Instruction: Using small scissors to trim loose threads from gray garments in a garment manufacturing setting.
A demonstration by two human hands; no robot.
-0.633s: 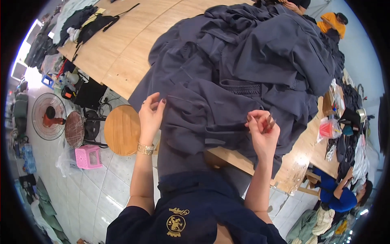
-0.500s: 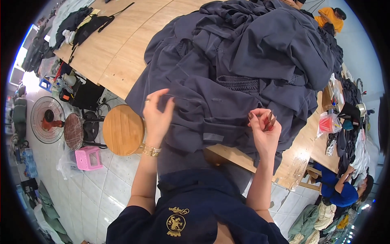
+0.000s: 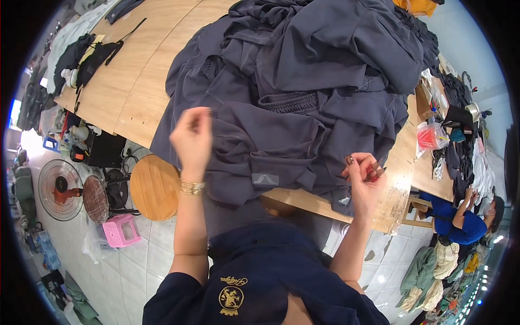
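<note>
A large heap of dark grey garments (image 3: 336, 54) covers the near part of the wooden table. One piece on the near side shows a gathered elastic waistband (image 3: 290, 102) and a pale see-through rectangle (image 3: 265, 179) on its cloth. Above the heap's left side, my left hand (image 3: 193, 138) has its fingers drawn together, slightly blurred; whatever they may pinch is too small to see. My right hand (image 3: 366, 176) is curled at the heap's near right edge, around a small red thing (image 3: 372, 176) mostly hidden by the fingers.
The wooden table (image 3: 143, 95) carries dark cloth pieces at the far left. A round wooden stool (image 3: 154, 187), a pink plastic stool (image 3: 122, 231) and a fan (image 3: 60, 189) stand left. At right, a person in blue (image 3: 460, 219) handles cloth beside a red-and-clear bag (image 3: 431, 136).
My left hand has gone from spread fingers to fingers drawn together, moving slightly up and left. My right hand has moved a little right and nearer me. The whole view has shifted.
</note>
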